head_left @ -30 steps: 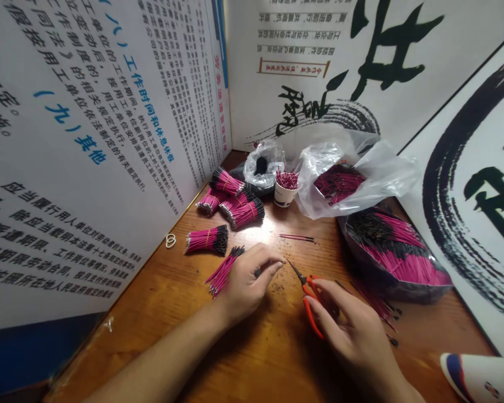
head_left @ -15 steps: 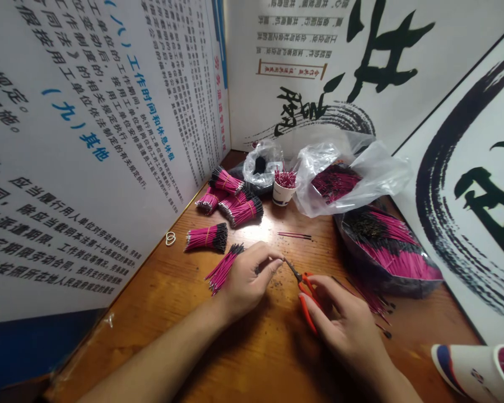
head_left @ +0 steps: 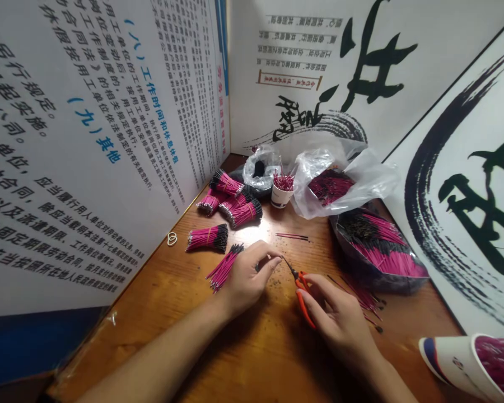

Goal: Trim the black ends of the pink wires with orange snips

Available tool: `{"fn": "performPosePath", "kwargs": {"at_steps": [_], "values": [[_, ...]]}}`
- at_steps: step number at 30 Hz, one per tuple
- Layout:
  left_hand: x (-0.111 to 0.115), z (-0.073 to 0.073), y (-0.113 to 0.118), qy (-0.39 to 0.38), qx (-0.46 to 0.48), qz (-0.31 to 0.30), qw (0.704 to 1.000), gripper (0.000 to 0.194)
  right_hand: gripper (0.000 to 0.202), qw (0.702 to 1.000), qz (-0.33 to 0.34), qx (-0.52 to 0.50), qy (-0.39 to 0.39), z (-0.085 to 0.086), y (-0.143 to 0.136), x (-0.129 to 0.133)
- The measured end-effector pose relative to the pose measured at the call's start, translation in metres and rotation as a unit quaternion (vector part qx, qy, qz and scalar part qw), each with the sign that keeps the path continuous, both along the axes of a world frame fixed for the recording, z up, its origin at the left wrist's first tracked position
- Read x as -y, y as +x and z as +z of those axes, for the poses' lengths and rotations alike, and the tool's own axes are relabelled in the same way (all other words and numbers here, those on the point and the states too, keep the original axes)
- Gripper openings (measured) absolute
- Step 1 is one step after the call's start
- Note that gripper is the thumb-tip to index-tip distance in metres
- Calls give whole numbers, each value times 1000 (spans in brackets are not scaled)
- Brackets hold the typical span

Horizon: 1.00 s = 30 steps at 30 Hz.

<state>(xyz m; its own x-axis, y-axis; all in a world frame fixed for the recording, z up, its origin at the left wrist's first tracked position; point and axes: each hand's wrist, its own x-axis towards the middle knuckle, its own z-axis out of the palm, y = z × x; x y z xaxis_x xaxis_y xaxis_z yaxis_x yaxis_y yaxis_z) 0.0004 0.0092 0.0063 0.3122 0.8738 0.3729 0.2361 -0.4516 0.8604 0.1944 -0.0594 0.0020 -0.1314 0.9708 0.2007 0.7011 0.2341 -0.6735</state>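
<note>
My right hand (head_left: 336, 313) is closed around a pair of small scissors (head_left: 303, 288) with orange-red handles and dark, narrow blades. Their blade tips reach the fingertips of my left hand (head_left: 250, 274), where thumb and forefinger pinch together. What the pinch holds is too small to make out; a dark bit shows inside the curled fingers. Just left of that hand lies a loose bundle of magenta wires (head_left: 223, 271) with black ends, partly covered by it. A few single wires (head_left: 292, 236) lie on the table beyond the fingertips.
Banded wire bundles (head_left: 208, 238) lie at the left, more stacked behind. A paper cup (head_left: 281, 197) of wires and plastic bags (head_left: 373, 173) stand at the back. A dark bag (head_left: 397, 282) of wires sits right; another cup (head_left: 449, 358) lies near front right. Rubber bands (head_left: 172, 239) lie left.
The view has shifted slightly to the right. The scissors' handles look a little closer together, with the blade tips still at my left fingertips. My left hand keeps its pinch.
</note>
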Motion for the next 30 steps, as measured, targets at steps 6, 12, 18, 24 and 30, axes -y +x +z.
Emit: {"fn": "performPosePath", "kwargs": {"at_steps": [6, 12, 18, 24, 30], "values": [[2, 1, -1, -16, -7, -15, 1000, 14, 27, 999, -43, -12, -7, -5, 4, -6], [6, 3, 0, -13, -19, -54, 998, 17, 24, 998, -12, 8, -58, -4, 3, -6], [7, 0, 2, 19, -52, -41, 998, 24, 26, 997, -10, -14, -70, -4, 2, -8], [7, -1, 2, 18, -83, -44, 995, 24, 28, 996, 3, -39, -79, -7, 1, -11], [7, -3, 3, 39, -131, -47, 989, 24, 27, 997, -15, -46, -62, -6, 3, -12]]}}
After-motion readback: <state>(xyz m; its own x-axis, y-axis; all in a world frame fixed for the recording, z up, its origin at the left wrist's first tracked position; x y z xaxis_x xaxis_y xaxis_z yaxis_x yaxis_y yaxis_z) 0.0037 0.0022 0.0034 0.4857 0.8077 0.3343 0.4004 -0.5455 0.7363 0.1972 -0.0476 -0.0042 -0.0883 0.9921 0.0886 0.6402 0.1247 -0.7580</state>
